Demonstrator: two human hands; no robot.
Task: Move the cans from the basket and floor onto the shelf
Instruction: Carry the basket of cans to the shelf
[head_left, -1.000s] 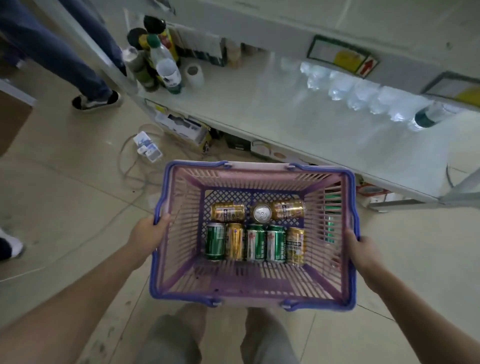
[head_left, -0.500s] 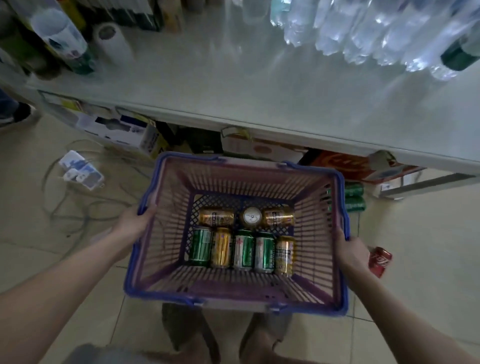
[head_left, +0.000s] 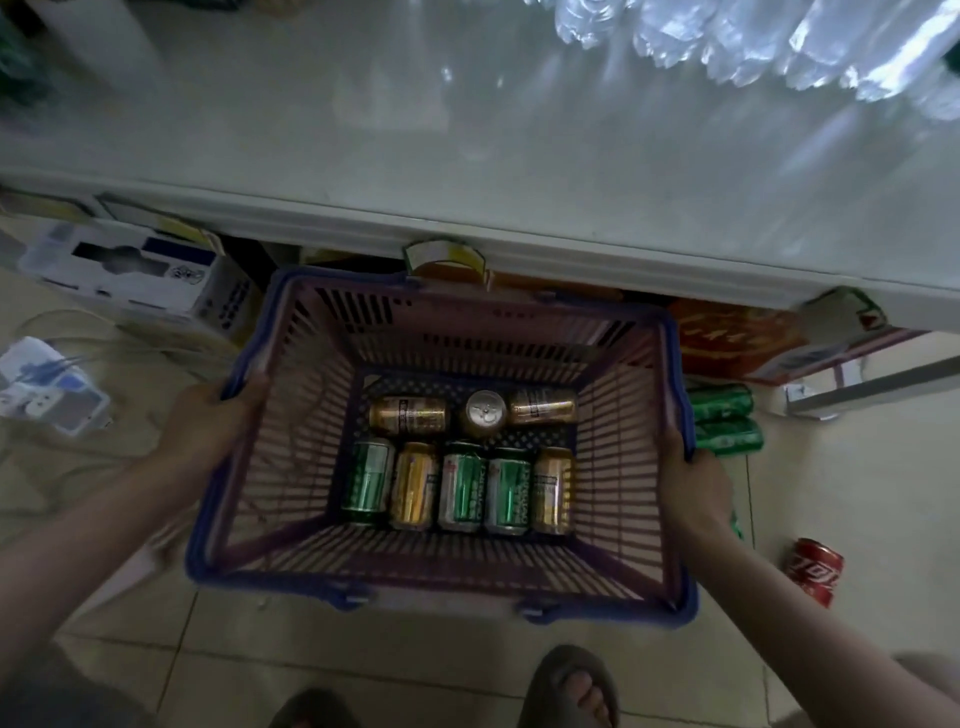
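My left hand & right hand each grip a side of the basket; cans lie flat btwn them, shelf straight ahead.

A pink slatted basket with a blue rim is hanging level in front of the shelf, its far edge just beside the shelf's lip. Eight cans are sitting on its floor: in the near row, five lying side by side, green, gold, green, green, gold; behind them, a gold can lying crosswise, one standing upright, another gold one crosswise. On the floor, two green cans are lying by the basket's right side, and a red can is lying farther right.
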